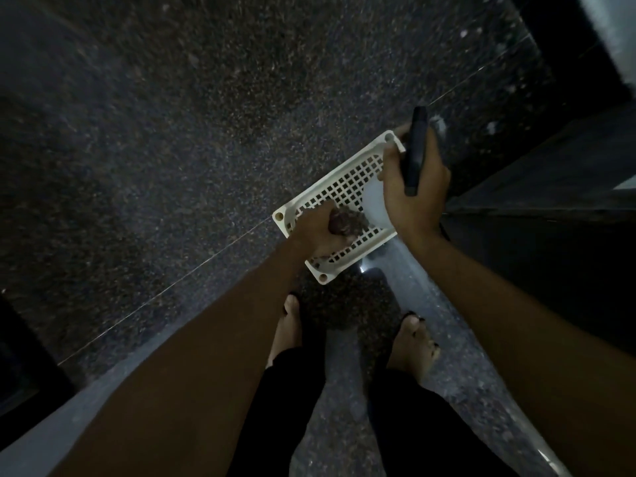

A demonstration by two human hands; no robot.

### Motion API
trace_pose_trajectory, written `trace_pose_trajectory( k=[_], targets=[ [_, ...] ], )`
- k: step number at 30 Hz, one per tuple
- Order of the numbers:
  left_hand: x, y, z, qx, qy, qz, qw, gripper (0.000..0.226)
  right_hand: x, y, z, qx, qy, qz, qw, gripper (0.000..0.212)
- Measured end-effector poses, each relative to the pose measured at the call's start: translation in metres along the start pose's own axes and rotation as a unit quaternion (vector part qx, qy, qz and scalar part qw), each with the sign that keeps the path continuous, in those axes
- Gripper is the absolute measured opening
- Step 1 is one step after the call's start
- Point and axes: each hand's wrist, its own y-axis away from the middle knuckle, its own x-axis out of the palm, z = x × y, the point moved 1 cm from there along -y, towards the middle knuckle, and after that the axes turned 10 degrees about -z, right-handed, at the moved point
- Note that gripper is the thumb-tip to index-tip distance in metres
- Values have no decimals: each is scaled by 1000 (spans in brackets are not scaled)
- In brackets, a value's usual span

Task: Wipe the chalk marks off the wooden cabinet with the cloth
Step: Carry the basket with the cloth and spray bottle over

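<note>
While the right hand (pixel 411 187) grips a dark handle over the basket (pixel 347 187), the left hand (pixel 318 234) clutches what seems the cloth (pixel 347 222), bunched just inside it.

Dim, grainy — wide-angle edge distortion

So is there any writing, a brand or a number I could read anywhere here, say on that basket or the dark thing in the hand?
None can be read.
White basket: plain lattice, no lettering visible.
Dark object in the right hand: no label shows; too dim to tell.
Crumpled cloth under the left hand: no print visible.
</note>
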Motion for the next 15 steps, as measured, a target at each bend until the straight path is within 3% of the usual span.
trace_pose_trajectory(
  k=[2, 5, 9, 15],
  targets=[
    [-10, 13, -7, -71, 140, -74, 985, 48, -17, 12, 19, -2, 45, 6, 999, 17],
    [-25, 35, -23, -144, 334, -143, 921, 49, -43, 30, 38, 5, 64, 52, 997, 22],
    [-33, 48, -42, -184, 510, -92, 835, 54, -74, 52, 43, 29, 39, 134, 990, 22],
    [-37, 63, -71, -187, 586, -20, 788, 61, -88, 78, 45, -2, 97, 151, 984, 25]
  ],
)
